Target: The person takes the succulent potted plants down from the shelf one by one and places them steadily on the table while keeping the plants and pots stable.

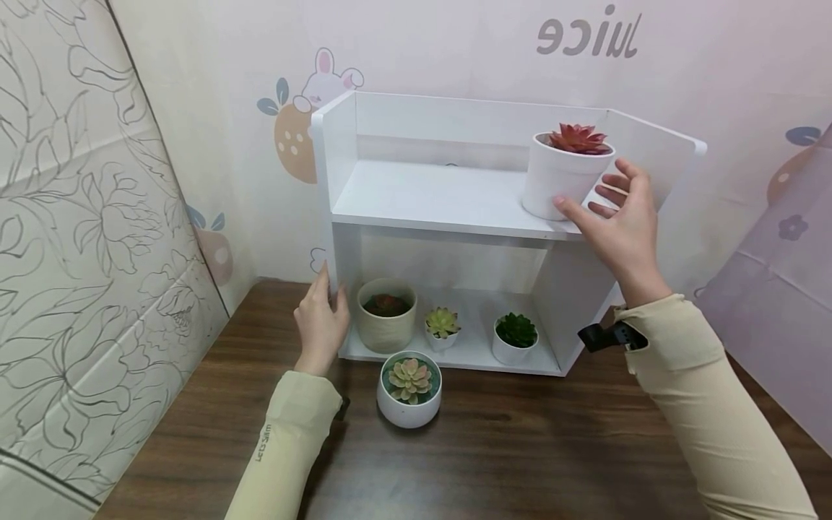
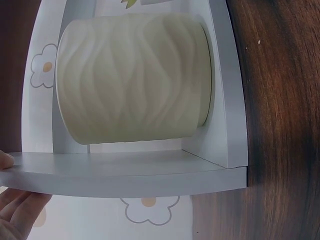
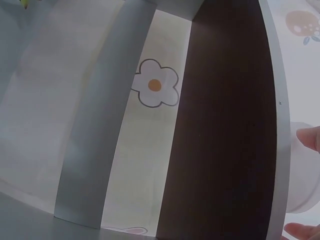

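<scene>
Your right hand (image 1: 617, 217) is at the right end of the upper board of the white shelf (image 1: 442, 198), and the white pot with the red succulent (image 1: 564, 173) stands just to its left, near the front edge and close to the right side wall. The thumb touches the pot low on its front side; the other fingers are spread and nearly straight beside and behind it, so the hand looks open around the pot and not closed on it. The pot stands upright, with its long axis vertical. To the left of the pot the upper board is free up to the left side wall, while on the right the wall leaves only a little room for your fingers. Your left hand (image 1: 321, 318) is far from this pot: it rests with straight fingers on the front edge of the left side wall, down near the table (image 1: 520, 448). Just beside it, in the lower compartment, stands the beige ribbed pot (image 1: 386, 314), then a small pot with a yellow-green plant (image 1: 442, 328) and one with a dark green plant (image 1: 515, 338). A round white bowl with a pink-green succulent (image 1: 409, 388) stands on the table, in front of the lower board.
</scene>
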Demonstrator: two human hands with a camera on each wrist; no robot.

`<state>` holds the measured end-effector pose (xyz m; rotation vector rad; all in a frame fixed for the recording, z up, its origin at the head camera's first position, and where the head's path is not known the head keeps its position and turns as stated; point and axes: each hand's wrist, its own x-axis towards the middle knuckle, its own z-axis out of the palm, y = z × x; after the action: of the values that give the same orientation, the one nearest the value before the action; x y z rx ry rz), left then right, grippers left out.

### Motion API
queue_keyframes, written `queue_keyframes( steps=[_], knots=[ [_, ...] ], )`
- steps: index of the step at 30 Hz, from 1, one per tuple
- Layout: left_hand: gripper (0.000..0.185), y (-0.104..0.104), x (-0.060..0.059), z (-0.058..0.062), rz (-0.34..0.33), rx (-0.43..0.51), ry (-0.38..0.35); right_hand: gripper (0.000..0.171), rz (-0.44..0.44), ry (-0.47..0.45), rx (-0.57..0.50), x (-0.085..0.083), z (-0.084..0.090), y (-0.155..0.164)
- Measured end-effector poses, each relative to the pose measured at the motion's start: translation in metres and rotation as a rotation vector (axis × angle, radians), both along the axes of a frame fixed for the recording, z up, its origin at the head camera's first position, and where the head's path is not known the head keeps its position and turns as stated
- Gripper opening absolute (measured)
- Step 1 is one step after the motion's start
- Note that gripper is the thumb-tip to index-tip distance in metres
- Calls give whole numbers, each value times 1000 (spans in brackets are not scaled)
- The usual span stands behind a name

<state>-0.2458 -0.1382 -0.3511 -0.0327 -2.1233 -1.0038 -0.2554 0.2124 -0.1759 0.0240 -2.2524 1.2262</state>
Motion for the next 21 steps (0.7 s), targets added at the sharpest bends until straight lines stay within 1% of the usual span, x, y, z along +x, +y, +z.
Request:
queue_keyframes(
  steps=[15,21],
  knots=[
    [47,0,0,-1,-5,9,-5,87,48,-8,28,-10,5,-6],
    [48,0,0,0,-2,7,-9,87,36,-16,37,-10,5,-10]
  ],
)
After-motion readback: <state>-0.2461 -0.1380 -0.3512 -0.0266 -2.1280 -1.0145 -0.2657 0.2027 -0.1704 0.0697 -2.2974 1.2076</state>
